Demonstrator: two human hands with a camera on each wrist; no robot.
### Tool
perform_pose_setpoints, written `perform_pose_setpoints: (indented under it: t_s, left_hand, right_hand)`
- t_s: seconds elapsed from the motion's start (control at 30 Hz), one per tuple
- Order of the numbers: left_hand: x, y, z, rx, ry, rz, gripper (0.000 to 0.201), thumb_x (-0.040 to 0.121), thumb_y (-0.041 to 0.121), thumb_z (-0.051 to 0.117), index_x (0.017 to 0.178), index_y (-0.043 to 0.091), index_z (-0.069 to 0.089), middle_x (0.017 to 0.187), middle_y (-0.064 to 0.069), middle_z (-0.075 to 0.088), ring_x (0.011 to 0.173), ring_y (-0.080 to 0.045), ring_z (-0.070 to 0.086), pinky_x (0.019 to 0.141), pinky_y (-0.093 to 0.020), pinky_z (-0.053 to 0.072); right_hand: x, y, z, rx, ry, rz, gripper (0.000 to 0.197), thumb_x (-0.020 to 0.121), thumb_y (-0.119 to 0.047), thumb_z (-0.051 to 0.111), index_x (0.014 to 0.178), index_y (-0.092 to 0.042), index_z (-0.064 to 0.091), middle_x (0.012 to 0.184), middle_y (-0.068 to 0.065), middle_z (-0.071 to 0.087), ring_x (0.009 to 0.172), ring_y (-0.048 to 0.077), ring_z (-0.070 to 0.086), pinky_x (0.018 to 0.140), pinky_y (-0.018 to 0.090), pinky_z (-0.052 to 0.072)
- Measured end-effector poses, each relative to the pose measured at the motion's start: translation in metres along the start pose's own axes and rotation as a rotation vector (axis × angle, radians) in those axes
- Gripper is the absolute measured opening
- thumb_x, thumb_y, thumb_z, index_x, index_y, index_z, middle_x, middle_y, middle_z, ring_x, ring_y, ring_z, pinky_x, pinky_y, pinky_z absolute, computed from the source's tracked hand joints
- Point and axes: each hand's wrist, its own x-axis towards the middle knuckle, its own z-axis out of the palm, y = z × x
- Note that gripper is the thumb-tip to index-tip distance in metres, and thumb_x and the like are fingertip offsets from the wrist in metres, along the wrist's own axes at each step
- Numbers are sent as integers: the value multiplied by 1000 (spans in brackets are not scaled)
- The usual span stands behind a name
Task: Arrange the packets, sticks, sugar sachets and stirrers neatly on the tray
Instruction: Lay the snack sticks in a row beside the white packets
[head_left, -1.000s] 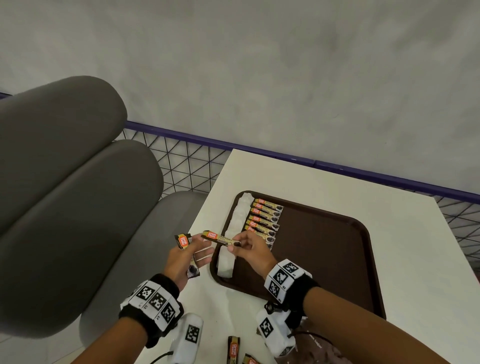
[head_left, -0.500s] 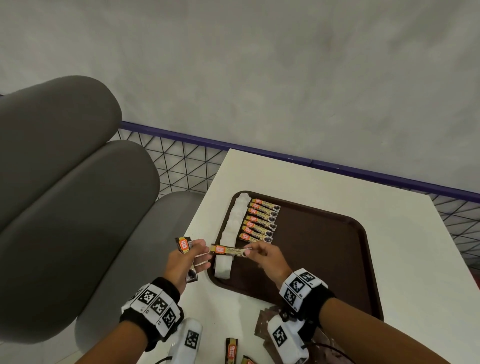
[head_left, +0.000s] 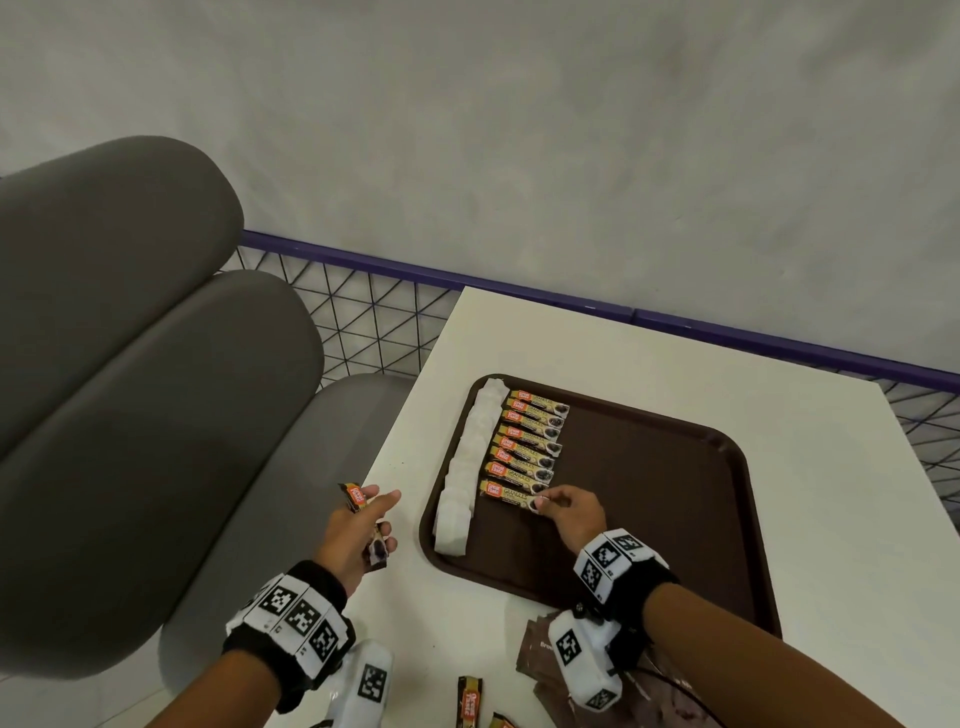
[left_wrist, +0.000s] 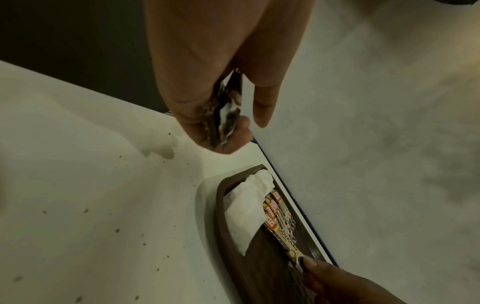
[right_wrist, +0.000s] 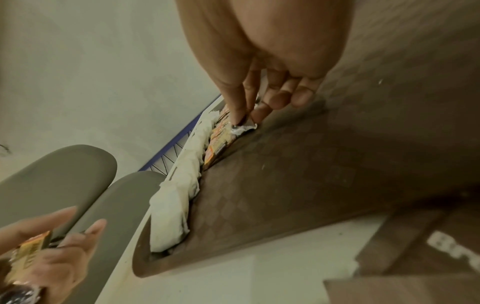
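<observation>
Down at the near edge of the white table (head_left: 649, 364) lie two loose coffee sticks (head_left: 469, 701) and some brown packets (head_left: 540, 654), partly hidden under the right wrist. A little further in, the left hand (head_left: 358, 540) hovers over the table's left edge, just beside the tray; its lower fingers are curled round a small bunch of coffee sticks (head_left: 363, 525) while the forefinger and thumb point loosely forward. The right hand (head_left: 571, 514) reaches onto the brown tray (head_left: 675, 519), thumb and forefinger pinching the dark end of the nearest coffee stick (head_left: 511, 493). That stick lies flat on the tray, its grip end lightly held, closing off a tidy row of coffee sticks (head_left: 530, 441) that runs away along the tray's left part, each one touching the next. Just left of the row, against the tray's left rim, runs a line of white sugar sachets (head_left: 467, 467). Beyond the table stand a wire mesh barrier (head_left: 363, 322) with a purple rail, grey padded seating (head_left: 130, 389) to the left, and a pale wall.
</observation>
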Motion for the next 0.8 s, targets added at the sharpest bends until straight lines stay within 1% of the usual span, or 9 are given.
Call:
perform_pose_setpoints:
  t_s: [0.07,0.13,0.2,0.27,0.37,0.5,0.6,0.67,0.8]
  left_hand:
    - [0,-1,-1,24,-8,-15,27,86,8,62,109,13,48,74,-5,43,62,-15,42,57,-28,42]
    - [0,-2,-2,68,-19,-29,20,86,6,60,101,13,50,72,-5,44,62,-15,45,55,-26,45]
    - [0,-2,-3,82,-24,-28,13,87,4,57,93,14,51,75,-7,46,65,-16,48,54,-25,48]
    - [1,-2,-3,78,-30,-23,10,88,3,53,92,11,51,77,-8,48,67,-17,50,55,-26,50]
    - [0,-2,-3,51,-50,-26,11,90,3,52,101,5,52,78,-10,51,70,-19,52,49,-23,54]
    - [1,-3,-1,29,-81,-3,19,90,4,55,109,2,56,89,-12,58,80,-21,59,63,-27,57]
    - [-1,-3,-2,65,-113,30,13,89,4,57,102,3,60,92,-15,62,81,-24,60,67,-29,55]
    - [-2,-3,-2,78,-132,66,14,89,2,55,101,3,62,94,-14,64,82,-24,60,75,-35,50]
    - [-3,-2,0,89,-155,101,29,93,2,50,122,6,54,113,-11,65,93,-22,59,83,-37,49]
  right_hand:
    - [2,-1,2,-16,24,31,6,80,-16,69,82,-15,64,77,0,61,84,16,57,76,24,41]
    - [6,0,5,-40,50,63,16,78,-20,71,73,-24,56,73,-5,59,90,20,58,83,31,47]
    - [7,1,6,-61,60,80,22,77,-24,72,70,-29,51,72,-6,60,96,23,58,90,40,48]
    - [8,1,7,-66,62,93,23,75,-26,72,71,-30,50,75,-3,63,97,24,58,90,44,48]
    - [9,0,6,-91,83,105,26,76,-28,72,72,-31,47,77,-3,62,99,23,57,91,42,47]
    - [5,-4,2,-141,100,72,21,81,-29,68,87,-25,47,74,-7,57,102,20,50,91,38,44]
    - [-1,-9,1,-197,143,-4,22,83,-29,64,97,-21,49,85,-3,57,102,19,45,87,35,41]
    - [-6,-14,3,-215,147,-67,25,84,-27,63,104,-19,51,91,-2,56,101,17,44,83,30,40]
    - [-14,-28,13,-196,52,-193,23,85,-24,61,106,-16,54,95,-2,52,99,12,40,83,26,36]
